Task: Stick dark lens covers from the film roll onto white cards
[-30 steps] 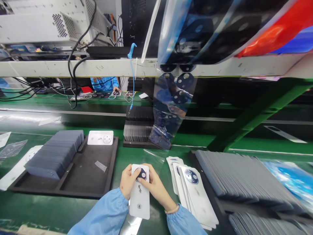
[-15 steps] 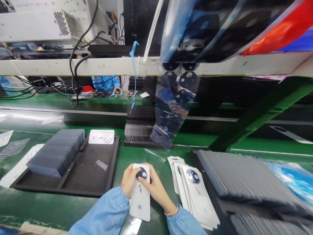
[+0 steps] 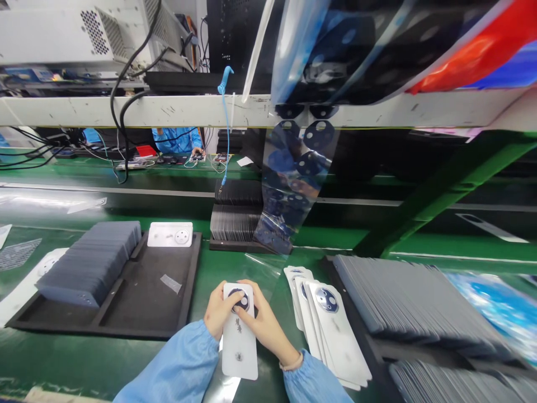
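Note:
A white phone-shaped panel (image 3: 240, 352) with a dark round camera patch near its top is held upright between my hands, low in the middle of the view. My left hand (image 3: 218, 313) grips its left edge, with the thumb on the patch. On the right edge, my right hand (image 3: 265, 324) holds it, its thumb also pressing at the patch. The fingers behind the panel are hidden. To the right lies a fanned stack of similar white panels (image 3: 342, 341) with dark round patches.
A black tray (image 3: 145, 296) at left holds a row of grey plates (image 3: 90, 260) and a white panel (image 3: 170, 234). More grey plates (image 3: 415, 296) fill a tray at right. Clear film (image 3: 293, 184) with dark discs hangs ahead. Beyond, a person's hand (image 3: 198, 151) shows.
My left thumb has moved further across the dark patch. Both hands still hold the panel. The whole view has shifted slightly.

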The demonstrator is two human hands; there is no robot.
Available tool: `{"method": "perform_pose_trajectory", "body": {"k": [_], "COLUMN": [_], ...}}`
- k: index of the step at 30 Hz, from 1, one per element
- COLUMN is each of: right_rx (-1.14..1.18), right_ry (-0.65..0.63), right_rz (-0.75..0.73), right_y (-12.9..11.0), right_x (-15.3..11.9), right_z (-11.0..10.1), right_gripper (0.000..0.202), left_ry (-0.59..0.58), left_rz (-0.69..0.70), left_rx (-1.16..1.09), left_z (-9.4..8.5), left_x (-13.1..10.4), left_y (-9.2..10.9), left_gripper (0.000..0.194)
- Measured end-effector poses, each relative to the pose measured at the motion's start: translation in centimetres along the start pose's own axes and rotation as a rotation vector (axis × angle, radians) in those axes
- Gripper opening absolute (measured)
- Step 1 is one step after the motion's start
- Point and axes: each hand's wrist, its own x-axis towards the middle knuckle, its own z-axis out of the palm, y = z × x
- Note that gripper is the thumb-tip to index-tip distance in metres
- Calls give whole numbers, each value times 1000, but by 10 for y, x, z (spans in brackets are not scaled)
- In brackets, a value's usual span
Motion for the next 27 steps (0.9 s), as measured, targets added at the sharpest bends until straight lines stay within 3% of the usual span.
{"method": "perform_pose_trajectory", "body": {"k": [6, 13, 18, 21, 23, 25, 27], "right_rx": [49, 168, 227, -27, -303, -581, -781], "right_ry": [18, -37, -89, 82, 172, 194, 273], "right_rz": [27, 67, 94, -10, -72, -106, -166], "right_y": [0, 3, 4, 6, 8, 9, 10], "right_x": [3, 7, 11, 8, 1, -8, -18], "right_z": [-5, -20, -29, -21, -9, 5, 13], "right_gripper": [58, 77, 70, 63, 74, 91, 91], "left_ry": [-139, -277, -325, -228, -161, -155, -202], "left_rz": [-51, -81, -77, -24, 15, 13, -19], "left_rx": [-59, -191, -255, -311, -331, -332, -296], "left_z": [3, 3, 2, 1, 0, -1, -1], "left_x": [-7, -5, -5, 0, 2, 3, 1], "left_y": [9, 5, 4, 4, 4, 4, 3], "left_gripper": [45, 58, 63, 62, 60, 60, 62]}}
